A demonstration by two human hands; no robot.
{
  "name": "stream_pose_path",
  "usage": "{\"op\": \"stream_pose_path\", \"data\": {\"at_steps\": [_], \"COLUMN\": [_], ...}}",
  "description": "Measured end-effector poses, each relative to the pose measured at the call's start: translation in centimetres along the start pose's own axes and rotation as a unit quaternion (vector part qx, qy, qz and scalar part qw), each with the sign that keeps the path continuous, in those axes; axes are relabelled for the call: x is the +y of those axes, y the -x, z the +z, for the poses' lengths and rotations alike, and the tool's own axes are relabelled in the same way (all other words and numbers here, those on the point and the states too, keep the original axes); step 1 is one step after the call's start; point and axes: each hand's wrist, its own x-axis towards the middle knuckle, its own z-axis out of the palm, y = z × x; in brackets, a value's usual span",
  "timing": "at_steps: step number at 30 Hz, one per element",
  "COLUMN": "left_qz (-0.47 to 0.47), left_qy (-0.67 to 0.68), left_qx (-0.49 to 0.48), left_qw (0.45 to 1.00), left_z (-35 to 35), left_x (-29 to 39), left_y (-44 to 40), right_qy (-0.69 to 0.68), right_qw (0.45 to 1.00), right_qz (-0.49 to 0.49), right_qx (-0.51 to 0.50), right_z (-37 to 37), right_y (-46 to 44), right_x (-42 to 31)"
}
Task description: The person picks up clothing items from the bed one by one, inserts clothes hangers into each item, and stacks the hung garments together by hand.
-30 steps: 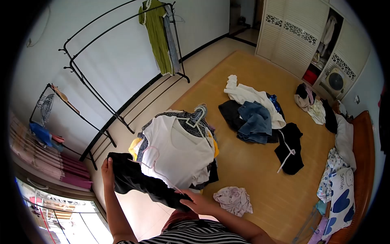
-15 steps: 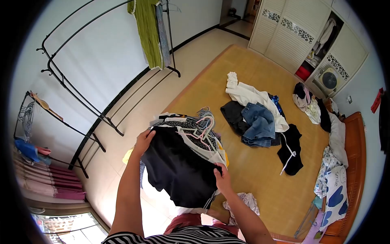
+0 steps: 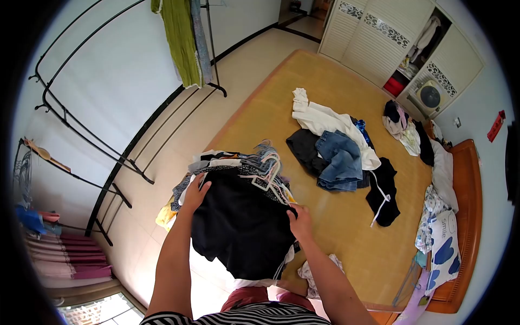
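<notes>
Black shorts [image 3: 238, 227] with white stripes near one lower edge hang spread between my hands. My left hand [image 3: 196, 195] pinches the waistband at its left end, and my right hand [image 3: 300, 223] grips the right end. Under and behind the shorts lies a pile of clothes [image 3: 208, 162], partly hidden by them. Pale green and pink hangers [image 3: 269, 169] stick out of that pile just beyond the waistband. To the right of my hands, a crumpled light patterned cloth [image 3: 319, 271] rests at the bed's near edge, partly behind my right forearm.
On the bed mat [image 3: 260, 119] lie a white garment [image 3: 336, 127], blue denim [image 3: 340, 162] and a black top [image 3: 383, 195]. Pillows [image 3: 447, 244] line the headboard [image 3: 468, 216]. Black clothes racks [image 3: 70, 116] stand left, one holding a green garment [image 3: 181, 40].
My view has shifted slightly, moving the room leftward and up in frame. The shorts' waistband now lies flatter over the pile, and both hands keep hold of its ends.
</notes>
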Motion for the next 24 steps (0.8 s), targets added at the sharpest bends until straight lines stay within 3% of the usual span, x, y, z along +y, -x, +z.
{"op": "stream_pose_path", "data": {"at_steps": [3,7,11,13,15,24], "left_qz": [0.006,-0.049,-0.022,-0.055,0.023,0.210], "left_qy": [-0.048,-0.236,-0.350,-0.336,-0.331,-0.222], "left_qx": [-0.019,-0.064,0.052,0.049,0.113,0.042], "left_qw": [0.999,0.969,0.935,0.939,0.937,0.951], "left_z": [-1.4,-3.6,-3.6,-3.3,-1.9,7.8], "left_x": [0.0,-1.4,-3.1,-0.3,-0.8,11.0], "left_y": [2.1,4.0,4.7,5.4,6.4,12.5], "right_qy": [0.005,-0.021,-0.049,-0.076,-0.095,-0.087], "right_qw": [1.000,0.999,0.999,0.995,0.992,0.988], "right_qz": [0.014,0.006,-0.005,0.059,0.077,0.120], "right_qx": [-0.023,-0.035,-0.014,-0.033,-0.033,0.045], "right_z": [0.1,0.6,0.6,-0.1,-0.7,-5.3], "right_y": [-0.8,-1.3,-0.7,0.0,0.8,9.3], "right_x": [1.2,3.1,3.7,3.6,4.2,13.7]}}
